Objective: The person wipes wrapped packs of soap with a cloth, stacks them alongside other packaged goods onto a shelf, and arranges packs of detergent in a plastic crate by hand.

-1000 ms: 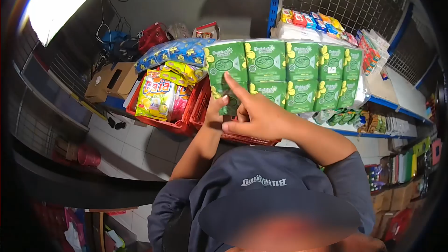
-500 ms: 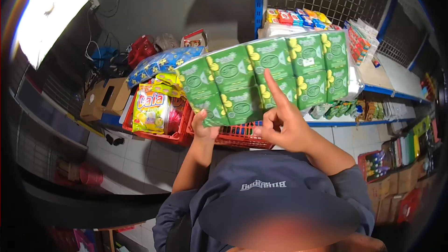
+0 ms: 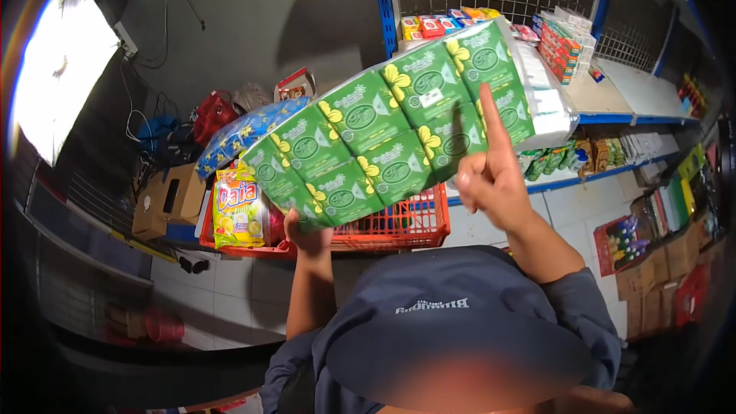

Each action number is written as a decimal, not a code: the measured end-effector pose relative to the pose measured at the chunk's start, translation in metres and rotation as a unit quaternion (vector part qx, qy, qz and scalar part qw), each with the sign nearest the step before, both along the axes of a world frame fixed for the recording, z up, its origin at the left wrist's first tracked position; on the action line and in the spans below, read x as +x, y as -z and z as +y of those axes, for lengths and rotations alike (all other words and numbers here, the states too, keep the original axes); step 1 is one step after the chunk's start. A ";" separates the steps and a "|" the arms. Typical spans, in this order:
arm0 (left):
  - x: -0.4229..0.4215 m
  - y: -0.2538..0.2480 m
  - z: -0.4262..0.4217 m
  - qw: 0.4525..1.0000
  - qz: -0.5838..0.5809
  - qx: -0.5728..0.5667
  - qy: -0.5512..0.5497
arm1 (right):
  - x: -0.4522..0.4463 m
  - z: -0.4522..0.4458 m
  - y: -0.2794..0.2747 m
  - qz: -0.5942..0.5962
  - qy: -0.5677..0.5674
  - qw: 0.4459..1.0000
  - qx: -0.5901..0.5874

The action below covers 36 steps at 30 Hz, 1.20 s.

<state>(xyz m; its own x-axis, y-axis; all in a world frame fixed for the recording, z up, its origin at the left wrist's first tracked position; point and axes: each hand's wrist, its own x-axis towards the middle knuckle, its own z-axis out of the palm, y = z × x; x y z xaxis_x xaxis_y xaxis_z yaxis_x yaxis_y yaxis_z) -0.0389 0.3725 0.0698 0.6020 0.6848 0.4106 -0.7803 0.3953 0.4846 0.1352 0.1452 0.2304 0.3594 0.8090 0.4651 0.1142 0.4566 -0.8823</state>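
A large clear-wrapped pack of green packets (image 3: 372,123) with yellow flowers is tilted, its right end higher than its left. My left hand (image 3: 308,234) grips its lower left corner, the fingers partly hidden behind the pack. In front of the pack's right part is my right hand (image 3: 494,180), index finger stretched upward and the other fingers curled, holding nothing. A small white label (image 3: 431,97) sits on one upper packet.
Below the pack stands a red basket (image 3: 429,218). To the left are a yellow Daia bag (image 3: 236,211), a blue flowered pack (image 3: 249,129) and a cardboard box (image 3: 184,193). A shelf (image 3: 606,96) at the right bears small boxes (image 3: 558,46).
The green pack has tilted, with its left end lower and its right end higher. My left hand has moved left and down with it, while my right hand has shifted right, still pointing.
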 end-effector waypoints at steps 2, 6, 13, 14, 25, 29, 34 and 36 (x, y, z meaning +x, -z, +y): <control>-0.002 0.010 0.004 0.998 0.034 -0.005 -0.050 | 0.019 -0.002 -0.003 0.112 -0.004 0.993 -0.048; 0.001 -0.010 -0.009 0.999 0.005 0.000 -0.034 | 0.014 -0.014 0.006 -0.011 0.060 0.998 0.028; -0.009 0.010 0.007 1.000 -0.022 0.020 -0.007 | 0.011 -0.007 0.037 -0.030 0.048 0.998 -0.015; -0.008 0.009 0.006 1.000 -0.018 0.004 -0.019 | 0.008 -0.008 0.039 -0.073 0.046 0.996 0.004; 0.013 -0.014 -0.017 0.992 -0.044 -0.121 -0.012 | -0.010 0.014 0.056 -0.207 -0.063 0.968 -0.129; 0.021 -0.020 -0.024 0.998 -0.027 -0.045 -0.016 | -0.018 0.019 0.054 -0.234 -0.092 0.953 -0.166; 0.035 -0.041 -0.042 0.998 -0.026 -0.060 -0.010 | -0.029 0.030 0.054 -0.259 -0.113 0.929 -0.240; 0.038 -0.041 -0.044 0.996 -0.034 -0.074 -0.023 | -0.034 0.034 0.051 -0.282 -0.138 0.919 -0.241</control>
<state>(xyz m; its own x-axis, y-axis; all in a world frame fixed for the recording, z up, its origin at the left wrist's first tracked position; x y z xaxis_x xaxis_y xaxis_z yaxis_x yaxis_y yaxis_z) -0.0010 0.3286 0.1111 0.5429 0.7668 0.3425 -0.8283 0.4218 0.3686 0.1013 0.1796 0.1794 -0.0781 0.9938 0.0789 0.5532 0.1091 -0.8259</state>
